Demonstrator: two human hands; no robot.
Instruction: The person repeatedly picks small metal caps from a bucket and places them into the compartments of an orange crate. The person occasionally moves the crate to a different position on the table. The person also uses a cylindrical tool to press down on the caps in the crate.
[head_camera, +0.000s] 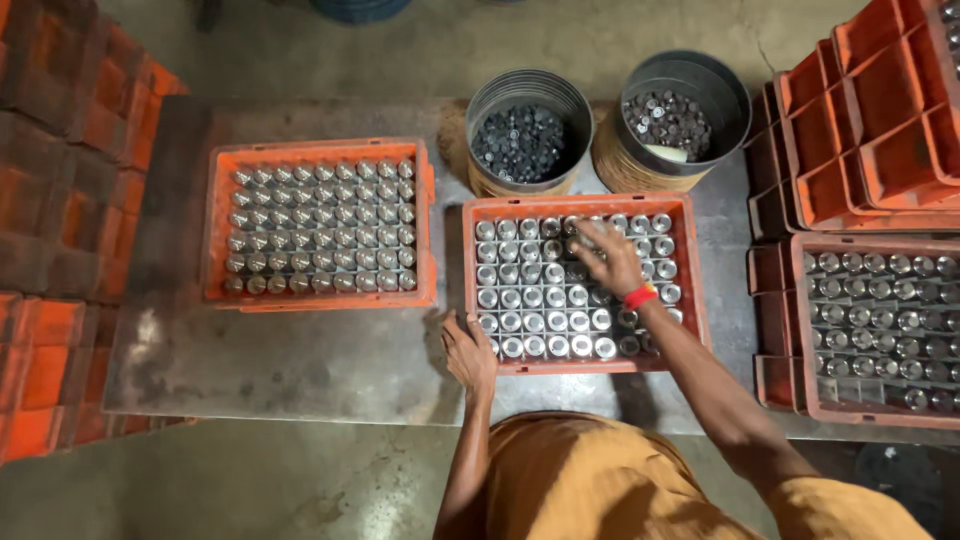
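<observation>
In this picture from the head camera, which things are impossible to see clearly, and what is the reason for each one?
- Right hand: its fingers are blurred, so a held part cannot be confirmed.
- Middle crate: the right hand and forearm cover several metal cylinders.
- Right crate: cut off by the picture's right edge.
- Two round bins: their small dark parts are too small to identify.
- Left hand: it rests at the middle crate's corner; the palm is hidden.
</observation>
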